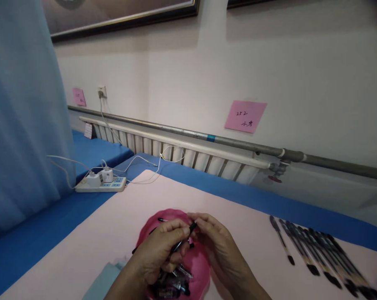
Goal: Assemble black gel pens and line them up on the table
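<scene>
My left hand (165,246) is closed around a slim black pen-like stick (193,227), which points up and to the right. At the stick's upper tip, my right hand (219,241) pinches with thumb and forefinger. Both hands are over a pink bowl (200,266) with a wavy rim. Inside it lie several dark slender items (172,285), some with a clear, shiny look; their exact kind is hard to make out. To the right, several dark-handled brushes (319,250) with black tips lie side by side in a slanted row.
Pale pink sheeting (113,233) covers a blue bed (238,189). A power strip (116,183) with chargers and white cables sits at the left, near a blue curtain (22,125). Light blue cloth (102,281) lies beside the bowl. A radiator (191,158) and pipe (247,146) run along the wall.
</scene>
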`<state>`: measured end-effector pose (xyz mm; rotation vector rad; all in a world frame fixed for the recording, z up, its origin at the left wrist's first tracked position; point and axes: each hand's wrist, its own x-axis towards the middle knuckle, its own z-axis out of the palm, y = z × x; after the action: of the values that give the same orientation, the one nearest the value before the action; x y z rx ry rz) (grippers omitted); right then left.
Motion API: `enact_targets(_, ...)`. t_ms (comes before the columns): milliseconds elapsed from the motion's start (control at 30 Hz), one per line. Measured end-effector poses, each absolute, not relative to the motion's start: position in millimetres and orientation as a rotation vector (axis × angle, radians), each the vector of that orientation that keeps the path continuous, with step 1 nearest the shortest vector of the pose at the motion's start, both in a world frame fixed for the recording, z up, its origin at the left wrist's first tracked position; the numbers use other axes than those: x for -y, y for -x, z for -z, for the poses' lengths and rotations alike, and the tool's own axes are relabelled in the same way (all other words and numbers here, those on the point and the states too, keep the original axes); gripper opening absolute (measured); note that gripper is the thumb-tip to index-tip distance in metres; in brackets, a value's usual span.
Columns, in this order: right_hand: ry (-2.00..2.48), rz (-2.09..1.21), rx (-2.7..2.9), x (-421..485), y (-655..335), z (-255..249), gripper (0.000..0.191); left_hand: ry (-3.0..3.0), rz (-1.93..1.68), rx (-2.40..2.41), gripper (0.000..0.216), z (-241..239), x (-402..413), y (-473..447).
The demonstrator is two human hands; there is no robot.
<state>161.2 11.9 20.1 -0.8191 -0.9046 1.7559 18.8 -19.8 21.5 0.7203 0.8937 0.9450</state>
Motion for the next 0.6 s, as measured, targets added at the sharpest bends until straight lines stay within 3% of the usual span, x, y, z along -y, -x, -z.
enact_targets(367, 0.932, -1.643, 1.078, -17.2, -163.6, -11.6, 0.026, -0.807, -0.990, -0.987, 0.025, -18.6, 15.2, -8.9)
enact_targets(600, 1.154, -0.735, 2.145, -18.3, -176.1, -8.7, 0.016, -0.674, -1.367, -1.269, 0.027, -24.1, 8.4, 19.8)
